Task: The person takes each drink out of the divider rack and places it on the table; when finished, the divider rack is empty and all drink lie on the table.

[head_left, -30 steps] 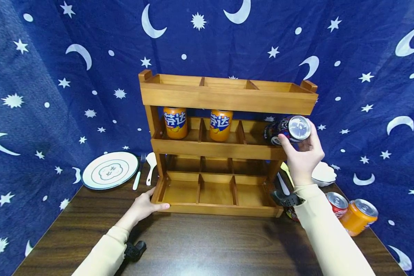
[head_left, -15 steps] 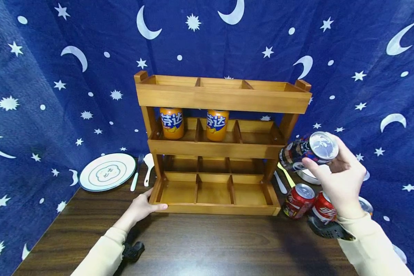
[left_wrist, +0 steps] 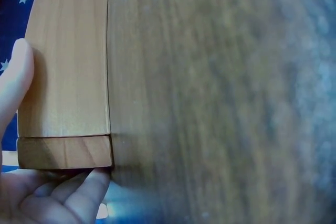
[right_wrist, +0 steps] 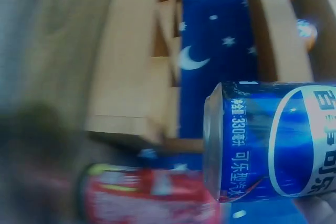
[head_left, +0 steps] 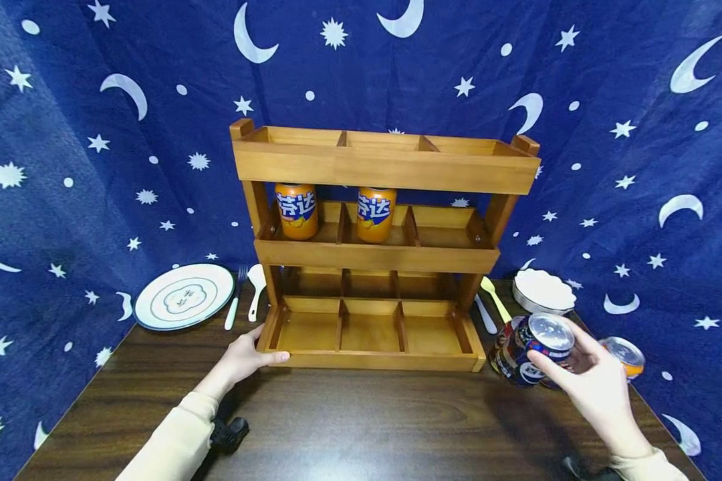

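Observation:
My right hand [head_left: 604, 394] grips a dark blue Pepsi can [head_left: 538, 347] at the right of the wooden rack [head_left: 367, 361], over the other cans there. In the right wrist view the Pepsi can [right_wrist: 278, 140] is held above a red can [right_wrist: 152, 198], which the head view mostly hides. My left hand [head_left: 243, 357] holds the rack's lower left corner, thumb on the front board and fingers round the side [left_wrist: 58, 198]. Two orange cans [head_left: 297, 212] stand in the left and middle compartments of the rack's middle shelf; its right compartment holds no can.
An orange can [head_left: 626, 354] stands beyond my right hand. Behind it are a white scalloped bowl [head_left: 543, 290], a yellow utensil [head_left: 496, 299] and a white-handled one [head_left: 486, 315]. Left of the rack lie a plate [head_left: 183, 297], a fork [head_left: 233, 304] and a white spoon [head_left: 255, 294].
My right hand has drawn the Pepsi can out of the middle shelf's right compartment, then rightward and down beside the rack, turning it more upright. My left hand keeps its hold.

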The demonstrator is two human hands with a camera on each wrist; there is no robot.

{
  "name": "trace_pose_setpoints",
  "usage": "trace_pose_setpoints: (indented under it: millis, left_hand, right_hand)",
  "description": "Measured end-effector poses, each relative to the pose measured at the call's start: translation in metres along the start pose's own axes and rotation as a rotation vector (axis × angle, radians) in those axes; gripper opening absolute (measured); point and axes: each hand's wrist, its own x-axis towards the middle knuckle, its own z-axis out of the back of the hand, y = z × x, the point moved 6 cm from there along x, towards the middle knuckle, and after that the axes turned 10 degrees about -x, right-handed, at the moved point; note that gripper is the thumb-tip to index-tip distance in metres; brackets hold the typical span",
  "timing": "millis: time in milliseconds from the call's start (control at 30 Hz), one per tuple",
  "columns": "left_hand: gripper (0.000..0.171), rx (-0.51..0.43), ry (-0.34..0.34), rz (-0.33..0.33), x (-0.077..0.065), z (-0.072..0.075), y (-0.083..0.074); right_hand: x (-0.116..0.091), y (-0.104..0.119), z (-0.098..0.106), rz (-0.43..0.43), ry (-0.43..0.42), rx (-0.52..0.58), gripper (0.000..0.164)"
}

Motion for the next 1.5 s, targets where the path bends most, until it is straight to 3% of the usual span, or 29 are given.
trace_pose_setpoints:
  millis: [333,567,800,1033,1133,1367,1500]
  left_hand:
    - [0.095,0.004,-0.002,-0.025,0.002,-0.001,-0.005]
    - [0.095,-0.007,-0.002,-0.019,0.001,0.0,-0.005]
    - [0.095,-0.002,0.002,-0.021,0.001,-0.001,-0.005]
    - [0.095,-0.006,0.002,-0.011,0.001,0.0,-0.003]
    - [0.095,-0.002,-0.003,-0.011,0.0,0.0,-0.003]
    - [0.097,0.009,-0.004,0.003,0.0,0.0,-0.001]
    - [0.097,0.005,-0.003,0.009,-0.001,0.0,0.0]
  right_hand:
    - [-0.042,-0.063,-0.006,-0.196,-0.015,-0.142,0.06]
    - [-0.054,-0.112,-0.019,-0.209,0.012,-0.121,0.065]
    - [-0.06,-0.104,-0.02,-0.278,0.001,-0.115,0.065]
    - [-0.059,-0.117,-0.026,-0.183,0.012,-0.037,0.065]
    - [-0.059,-0.111,-0.026,-0.178,0.031,-0.054,0.065]
    - [-0.059,-0.085,-0.013,-0.251,0.065,-0.362,0.071]
    - [-0.053,-0.072,-0.008,-0.228,0.05,-0.37,0.074]
